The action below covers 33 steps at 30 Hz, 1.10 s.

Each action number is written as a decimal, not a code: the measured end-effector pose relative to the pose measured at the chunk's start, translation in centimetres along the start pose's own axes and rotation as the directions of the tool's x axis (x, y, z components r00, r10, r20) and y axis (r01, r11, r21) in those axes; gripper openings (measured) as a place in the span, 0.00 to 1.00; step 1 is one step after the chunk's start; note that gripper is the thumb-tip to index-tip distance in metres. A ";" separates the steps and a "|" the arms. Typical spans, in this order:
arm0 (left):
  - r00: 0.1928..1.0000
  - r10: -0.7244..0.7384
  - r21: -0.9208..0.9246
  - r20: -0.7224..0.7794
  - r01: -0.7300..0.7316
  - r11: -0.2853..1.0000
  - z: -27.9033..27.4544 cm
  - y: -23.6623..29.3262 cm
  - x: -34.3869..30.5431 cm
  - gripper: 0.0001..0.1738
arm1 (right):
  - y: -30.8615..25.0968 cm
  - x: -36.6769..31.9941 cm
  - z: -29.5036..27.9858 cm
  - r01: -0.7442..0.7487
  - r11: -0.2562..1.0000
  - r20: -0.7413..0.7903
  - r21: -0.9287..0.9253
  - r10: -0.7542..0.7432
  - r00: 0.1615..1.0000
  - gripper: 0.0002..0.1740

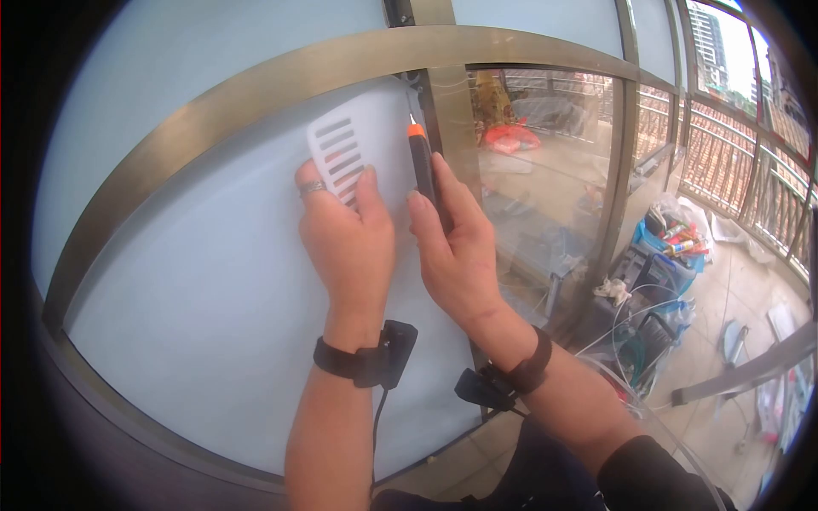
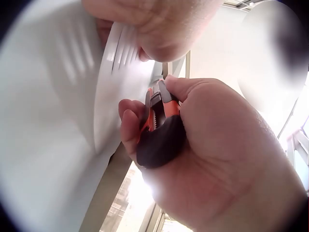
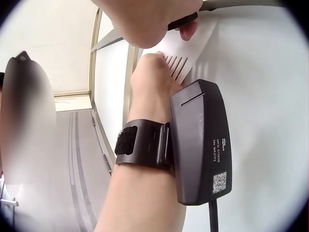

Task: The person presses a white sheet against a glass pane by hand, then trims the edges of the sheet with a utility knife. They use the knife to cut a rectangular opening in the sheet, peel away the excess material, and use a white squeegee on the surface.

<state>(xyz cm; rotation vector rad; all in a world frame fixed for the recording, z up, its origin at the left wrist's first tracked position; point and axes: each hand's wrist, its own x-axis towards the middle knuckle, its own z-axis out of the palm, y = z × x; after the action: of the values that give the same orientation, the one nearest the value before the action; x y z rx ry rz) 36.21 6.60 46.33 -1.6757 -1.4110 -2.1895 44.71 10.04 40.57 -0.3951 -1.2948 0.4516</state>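
As both bare hands are working before a pale panel (image 1: pixel 204 289), the left hand (image 1: pixel 345 243) is gripping a white slotted plate (image 1: pixel 338 152) near its lower end, its thumb lying over the slots, at 11 o'clock in the head view. At 12 o'clock, the right hand (image 1: pixel 464 255) is holding an orange-and-black tool (image 1: pixel 422 162), fingers curling round the handle and thumb bearing on its side, beside a metal post (image 1: pixel 453 119).

Careful handling, by the look of it, is calling for a firm but unforced hold on the plate, its thin body staying unbent, and for a steady right wrist that is guiding the tool's narrow metal tip along the panel's edge, clear of the left fingers and the panel's face.

The plate's long axis is running from 11 to 5 o'clock, its free end pointing toward 11, its slots lying crosswise. The tool is leaning almost parallel, its tip pointing just short of 12. Whether the plate is touching the panel, the views are leaving unclear.
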 end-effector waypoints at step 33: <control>0.994 0.103 0.070 -0.039 -0.101 0.992 0.0 -0.5 0.2 0.21 | -2.3 1.1 0.3 -0.031 0.984 -0.035 -0.178 0.025 0.999 0.28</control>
<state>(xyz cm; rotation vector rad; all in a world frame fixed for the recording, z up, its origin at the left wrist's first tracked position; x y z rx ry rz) 35.85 6.93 46.21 -1.6310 -1.3424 -2.0860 44.88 8.70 42.76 -0.5691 -1.3031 0.3523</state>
